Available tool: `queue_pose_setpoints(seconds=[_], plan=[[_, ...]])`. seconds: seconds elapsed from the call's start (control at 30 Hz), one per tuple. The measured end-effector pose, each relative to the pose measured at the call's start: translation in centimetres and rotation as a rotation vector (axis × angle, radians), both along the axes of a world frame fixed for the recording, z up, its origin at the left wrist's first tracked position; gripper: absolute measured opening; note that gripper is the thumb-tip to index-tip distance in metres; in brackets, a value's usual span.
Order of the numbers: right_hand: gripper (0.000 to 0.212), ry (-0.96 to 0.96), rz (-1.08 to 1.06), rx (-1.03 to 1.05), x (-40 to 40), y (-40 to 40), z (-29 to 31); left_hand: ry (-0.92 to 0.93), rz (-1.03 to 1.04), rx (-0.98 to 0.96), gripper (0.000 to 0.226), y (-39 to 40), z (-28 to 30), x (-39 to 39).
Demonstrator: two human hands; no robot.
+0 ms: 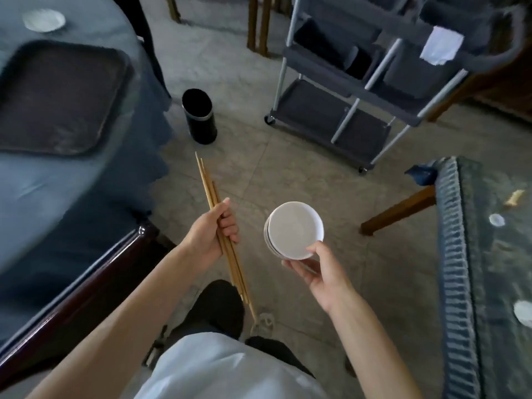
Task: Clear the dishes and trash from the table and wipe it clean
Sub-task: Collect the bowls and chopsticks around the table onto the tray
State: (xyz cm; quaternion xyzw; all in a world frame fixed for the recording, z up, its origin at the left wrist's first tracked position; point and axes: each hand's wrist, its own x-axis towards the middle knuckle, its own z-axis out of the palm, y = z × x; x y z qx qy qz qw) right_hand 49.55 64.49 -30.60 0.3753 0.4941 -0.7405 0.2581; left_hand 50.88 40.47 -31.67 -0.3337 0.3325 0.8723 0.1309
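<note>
A pale shirt front (218, 370) and dark trousers (216, 306) are seen nearest the camera, at the bottom of the view, with two bare forearms reaching forward above them. A bundle of wooden chopsticks (218, 214) is gripped in the left hand (213, 231), whose fingers are curled round the sticks; their thin tips point far and slightly left, their butt ends back toward the trousers. A small stack of white dishes (293, 230) is held by the right hand (319, 272), supported from below by the fingers and pinched at the near rim by the thumb. Both loads are carried over the grey tiled floor (302, 168), between two cloth-covered tables.

At the left, a dark glossy chair back (86, 286) is seen beside the blue-clothed tabletop (57, 191). A dark brown tray (57, 99) lies on it, and further off a white plate (44, 20) rests near the far left corner. At the right, a second tabletop (495, 269) with a ribbed cloth edge carries pale scraps and a yellowish crumb, somewhat blurred.

Farther off, a black cylindrical bin (200, 116) stands on the floor just beside the left tablecloth. Beyond it to the right, a grey wheeled cart (374, 90) with several shelves is parked, and a white cloth (442, 48) is draped over its top edge.
</note>
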Motion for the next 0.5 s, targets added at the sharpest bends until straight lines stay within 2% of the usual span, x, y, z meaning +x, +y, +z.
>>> queue_pose_setpoints(seconds=[0.2,0.5], plan=[[0.036,-0.024,0.222,-0.001,-12.3,-7.5,-2.0,-0.013,0.251,0.009,0.036,-5.8,-0.6,-6.2],[0.035,-0.003,0.646,0.003,-25.7,-26.2,-1.4,-0.022,0.636,0.002,0.038,-18.2,-1.3,-14.0]])
